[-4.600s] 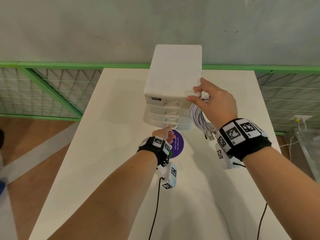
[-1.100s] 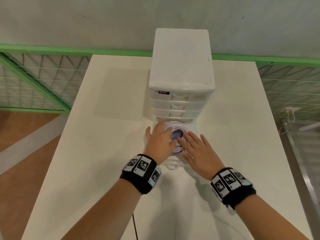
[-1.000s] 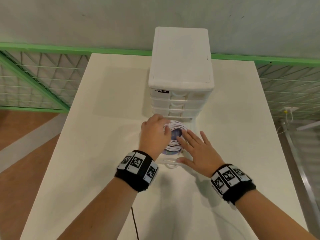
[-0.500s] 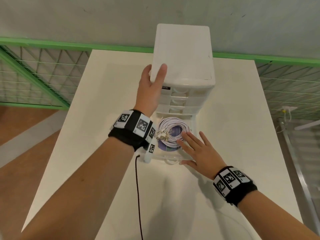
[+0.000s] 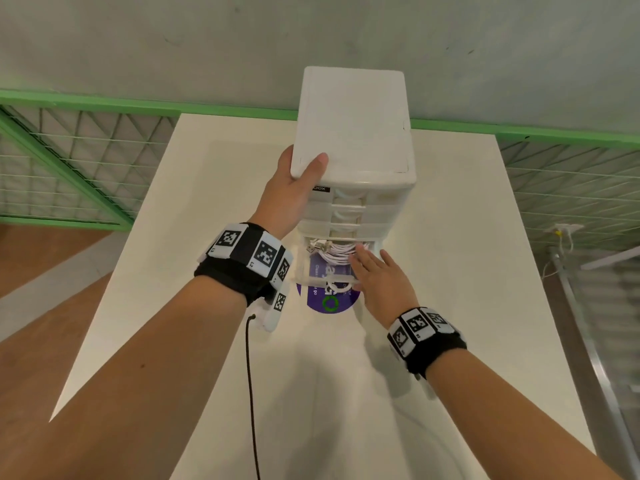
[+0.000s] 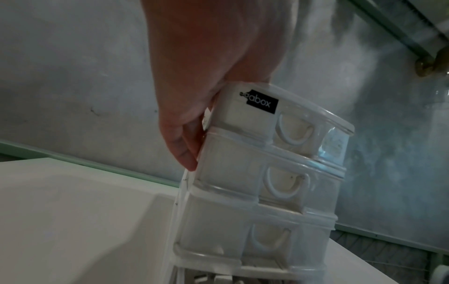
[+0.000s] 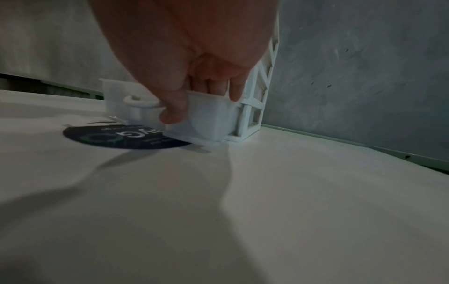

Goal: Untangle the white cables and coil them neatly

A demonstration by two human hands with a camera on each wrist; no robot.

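The coiled white cables (image 5: 334, 252) lie in the bottom drawer (image 5: 300, 271) of a white plastic drawer unit (image 5: 353, 126), with their plugs at the left. That drawer stands partly pulled out. My left hand (image 5: 299, 181) grips the unit's top left front corner, thumb on the lid and fingers down its side (image 6: 184, 149). My right hand (image 5: 375, 277) reaches over the drawer's front rim with straight fingers above the coil. Its thumb (image 7: 172, 115) presses the drawer front (image 7: 209, 119) beside the handle.
The unit (image 6: 255, 173) stands mid-table on a white table (image 5: 156, 289) against a grey wall. A round purple sticker (image 5: 329, 301) lies on the table under the drawer front. Green mesh railing (image 5: 69, 168) runs behind the table. A black cord (image 5: 251, 375) hangs from my left wrist.
Both hands had been pressing the coil into the drawer. The left hand then rose to grip the unit's top corner. The drawer, with the right hand on it, has since slid partly in.
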